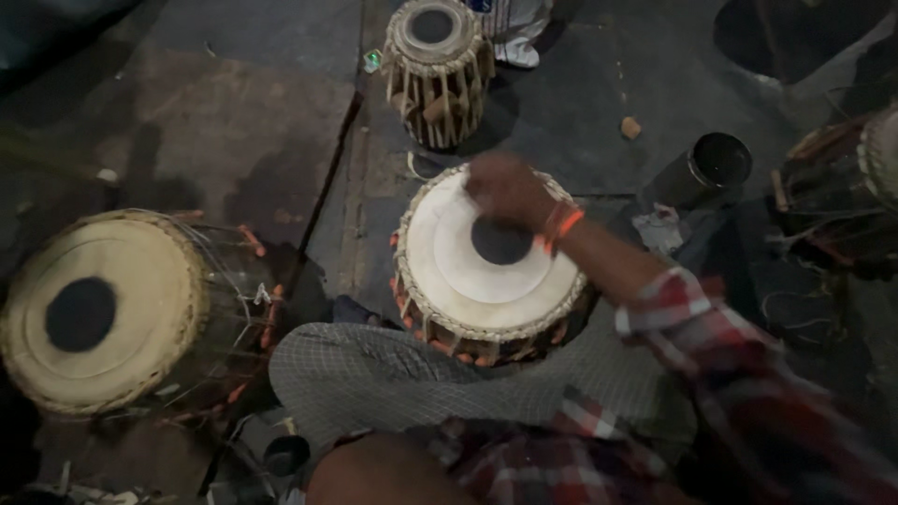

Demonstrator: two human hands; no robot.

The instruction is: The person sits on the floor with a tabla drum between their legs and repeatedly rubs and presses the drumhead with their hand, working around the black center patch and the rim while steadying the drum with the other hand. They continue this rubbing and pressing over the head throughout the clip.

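Pale skin with a black centre spot covers the drum (486,271), which is propped against the knee (374,374) on the stone floor (253,103). The right hand (505,192) is laid on its far rim; the fingers are blurred, so their spread cannot be told. A larger drum (94,309) is seen at the left, a smaller drum (438,70) beyond.

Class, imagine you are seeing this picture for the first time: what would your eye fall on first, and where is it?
Most striking is the pale drum with a black centre spot in the middle of the view, with the right hand blurred over its far edge. A larger drum lies on the floor at the left, and a small laced drum stands at the top.
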